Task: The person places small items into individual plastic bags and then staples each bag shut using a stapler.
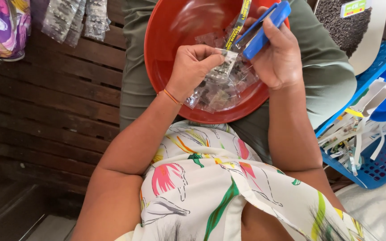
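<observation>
A round red bowl (166,49) rests on my lap and holds several small clear plastic packets (222,91) with dark contents. My left hand (193,67) pinches the top of one clear packet (226,60) together with a yellow and black paper label strip (240,20). My right hand (278,56) grips a blue stapler (264,29), whose jaw sits over the packet's top edge where the label meets it. Both hands hover above the bowl's middle.
A blue plastic basket (380,165) with paper strips and a blue lid stands at the right. A bag of dark grains (342,27) lies at the upper right. Filled packets (74,18) and a colourful bag (7,27) hang at the upper left over dark wooden slats (54,102).
</observation>
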